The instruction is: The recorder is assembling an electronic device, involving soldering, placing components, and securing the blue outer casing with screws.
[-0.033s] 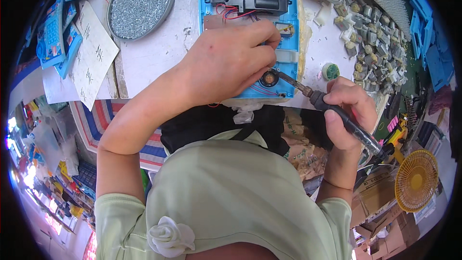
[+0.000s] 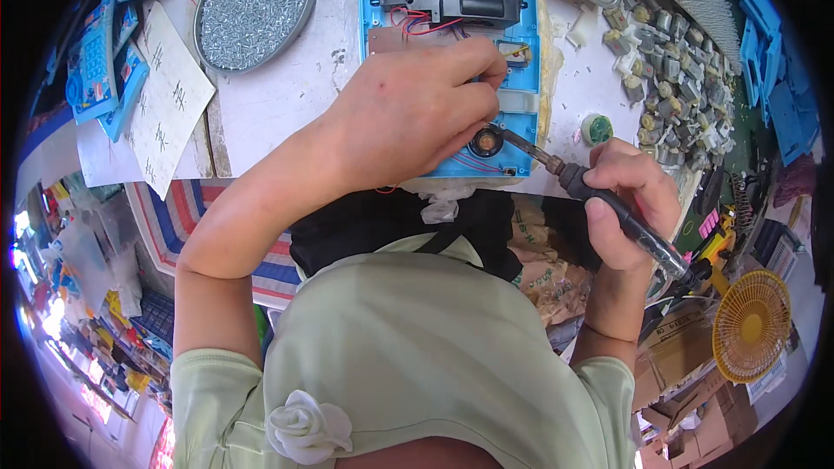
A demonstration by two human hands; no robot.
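My right hand (image 2: 632, 200) grips the dark handle of a soldering iron (image 2: 608, 198). The iron's tip reaches to the rim of a small round speaker (image 2: 486, 141), which sits in an open blue plastic housing (image 2: 519, 156). Bent over the middle of the housing, my left hand (image 2: 426, 104) has its fingers drawn together beside the speaker. Anything pinched in them is too hidden to make out. Thin red wires (image 2: 476, 161) run below the speaker. A black molded part (image 2: 460, 5) lies along the housing's far side, and my left hand partly covers a brown board (image 2: 387, 39).
A round tray of small metal screws (image 2: 254, 10) stands at the far left, near blue plastic panels (image 2: 91, 69) and a white sheet (image 2: 169, 91). Right of the housing are a small green-topped tub (image 2: 597, 128), a heap of small motor-like parts (image 2: 673, 78) and a yellow fan (image 2: 752, 326).
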